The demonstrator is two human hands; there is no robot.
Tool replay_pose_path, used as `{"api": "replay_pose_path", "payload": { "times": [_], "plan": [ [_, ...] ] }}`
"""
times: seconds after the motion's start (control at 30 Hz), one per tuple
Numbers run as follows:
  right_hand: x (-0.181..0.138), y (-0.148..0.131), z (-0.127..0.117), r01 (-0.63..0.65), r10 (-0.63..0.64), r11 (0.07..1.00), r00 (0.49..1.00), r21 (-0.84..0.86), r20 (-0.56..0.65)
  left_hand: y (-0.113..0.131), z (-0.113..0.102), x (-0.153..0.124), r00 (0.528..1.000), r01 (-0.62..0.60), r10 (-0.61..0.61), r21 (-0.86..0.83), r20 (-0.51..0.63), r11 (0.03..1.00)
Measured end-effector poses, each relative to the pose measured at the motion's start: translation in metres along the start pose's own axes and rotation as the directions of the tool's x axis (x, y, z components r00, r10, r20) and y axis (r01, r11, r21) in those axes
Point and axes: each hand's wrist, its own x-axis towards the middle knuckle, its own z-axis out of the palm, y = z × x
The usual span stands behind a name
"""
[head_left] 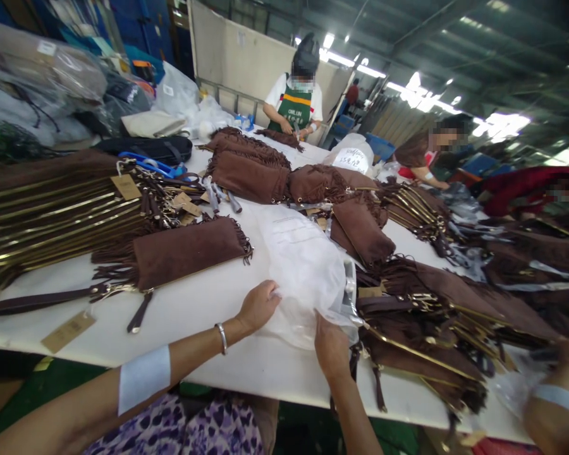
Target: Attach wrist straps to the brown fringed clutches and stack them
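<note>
A translucent white plastic bag [303, 265] lies on the white table in front of me, with printed lines near its far end. My left hand [260, 306] pinches its near left edge, thumb against the fingers. At the bag's near right side my right hand [332, 344] grips the plastic; its fingertips are partly hidden. To the left rests a brown fringed clutch [189, 253] with a gold zipper edge, a wrist strap [42, 301] and a tan paper tag [69, 331]. Right of the bag, more brown clutches [427, 354] are piled close to my right hand.
Stacked clutches [52, 215] stand at the far left, and more brown pouches [251, 170] lie across the table's middle. Bagged goods [42, 63] are heaped behind. A person in a green apron [296, 110] works opposite. Another person's arm [559, 404] reaches in at lower right.
</note>
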Motion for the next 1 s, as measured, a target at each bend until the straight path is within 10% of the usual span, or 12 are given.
{"api": "replay_pose_path", "payload": {
  "times": [0.17, 0.33, 0.47, 0.63, 0.87, 1.0],
  "plan": [
    [-0.004, -0.005, -0.007, -0.031, 0.033, 0.995, 0.999, -0.095, 0.019, 0.019, 0.007, -0.007, 0.957, -0.288, 0.285, 0.221, 0.046, 0.932],
    [-0.01, -0.006, -0.014, 0.043, -0.016, 0.968, 0.994, -0.247, 0.112, 0.019, 0.029, -0.004, 0.817, -0.569, 0.436, 0.404, 0.377, 0.717],
    [-0.024, -0.01, -0.029, -0.025, 0.025, 0.997, 1.0, 0.076, 0.004, 0.008, 0.037, 0.009, 0.817, -0.464, 0.237, 0.356, 0.525, 0.811],
    [-0.038, -0.04, -0.053, -0.175, 0.146, 0.892, 0.984, 0.417, 0.102, 0.032, -0.014, 0.01, 0.841, -0.256, 0.295, -0.148, 0.453, 0.955],
    [-0.029, -0.11, -0.032, -0.121, -0.055, 0.831, 0.953, 0.543, 0.296, 0.029, -0.081, -0.041, 0.812, 0.34, -0.066, -0.377, 0.58, 0.862],
    [-0.026, -0.152, 0.002, -0.088, -0.131, 0.843, 0.923, 0.531, 0.361, -0.006, -0.11, -0.082, 0.847, 0.48, -0.293, -0.398, 0.444, 0.782]
  ]
}}
